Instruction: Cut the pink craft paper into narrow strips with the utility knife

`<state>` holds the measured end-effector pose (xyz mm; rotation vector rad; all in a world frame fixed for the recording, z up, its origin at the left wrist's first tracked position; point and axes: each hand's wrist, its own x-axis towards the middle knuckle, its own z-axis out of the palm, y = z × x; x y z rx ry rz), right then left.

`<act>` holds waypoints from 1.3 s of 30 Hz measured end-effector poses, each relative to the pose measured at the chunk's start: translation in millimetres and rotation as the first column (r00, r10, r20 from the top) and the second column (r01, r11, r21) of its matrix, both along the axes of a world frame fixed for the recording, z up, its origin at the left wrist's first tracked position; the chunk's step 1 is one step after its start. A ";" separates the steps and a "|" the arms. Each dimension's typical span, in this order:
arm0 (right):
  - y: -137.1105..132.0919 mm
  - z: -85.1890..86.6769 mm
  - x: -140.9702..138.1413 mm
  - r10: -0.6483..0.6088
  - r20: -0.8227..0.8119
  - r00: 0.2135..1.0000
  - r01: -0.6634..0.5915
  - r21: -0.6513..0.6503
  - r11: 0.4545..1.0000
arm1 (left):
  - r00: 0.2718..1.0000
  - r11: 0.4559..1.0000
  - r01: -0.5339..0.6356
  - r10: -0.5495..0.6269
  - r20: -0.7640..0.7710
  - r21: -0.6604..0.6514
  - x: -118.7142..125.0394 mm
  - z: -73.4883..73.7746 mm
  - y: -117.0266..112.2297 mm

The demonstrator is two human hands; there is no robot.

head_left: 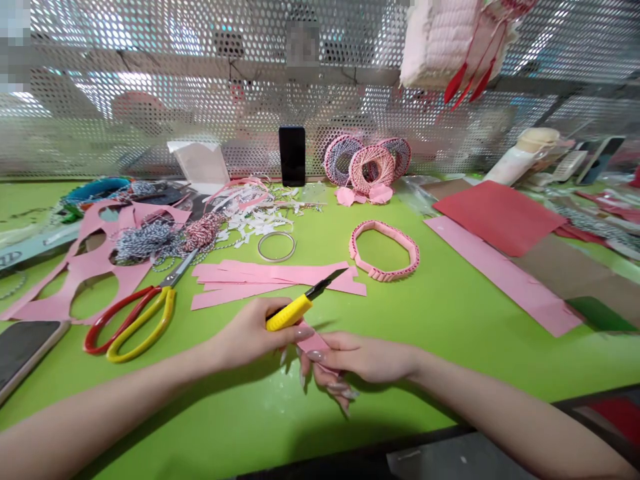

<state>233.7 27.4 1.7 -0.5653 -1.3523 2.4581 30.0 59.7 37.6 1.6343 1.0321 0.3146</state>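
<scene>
My left hand (263, 333) is closed on a yellow utility knife (290, 313), its dark blade pointing up and to the right. The same hand's thumb presses on one end of a small pink paper strip (313, 343). My right hand (360, 360) pinches the other end of this strip between thumb and fingers. Just beyond the hands lies a loose stack of pink paper strips (240, 275). A pink pleated ring (384, 251) rests on the table behind my right hand, and a thin metal ring (277, 247) sits behind the strips.
Red-and-yellow-handled scissors (137, 323) lie left, near cut-out pink paper (47, 303) and cord bundles (145, 240). White scraps (255, 210) and a standing phone (292, 157) are at the back. Thread-wound rings (371, 168) stand by the mesh. Red paper (500, 213) lies right.
</scene>
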 end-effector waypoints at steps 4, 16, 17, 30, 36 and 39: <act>-0.1 -2.8 -0.8 -0.002 0.000 1.000 0.002 -0.002 1.000 | 0.999 0.999 -0.036 0.036 0.019 0.018 0.4 -2.9 -0.7; -2.6 -1.1 -2.0 -0.090 0.108 0.990 0.079 0.103 0.992 | 0.994 0.994 -0.088 0.082 0.077 0.066 0.9 -6.9 -1.7; -2.8 -2.1 -2.2 -0.109 0.101 0.989 0.099 0.100 0.990 | 0.992 0.992 -0.100 0.093 0.081 0.076 0.7 -6.4 -2.4; 7.0 4.5 15.1 -0.300 -0.078 0.951 0.288 -0.131 0.949 | 0.984 0.879 -0.160 0.179 -0.001 0.450 -15.8 8.4 12.7; 14.0 18.1 29.7 -0.325 -0.211 0.922 0.282 -0.210 0.936 | 0.975 0.562 0.030 0.165 -0.148 0.827 -37.5 14.8 15.9; 13.5 22.3 32.0 -0.328 -0.225 0.918 0.276 -0.234 0.932 | 0.931 0.154 0.274 0.206 -0.302 0.949 -38.8 18.8 17.0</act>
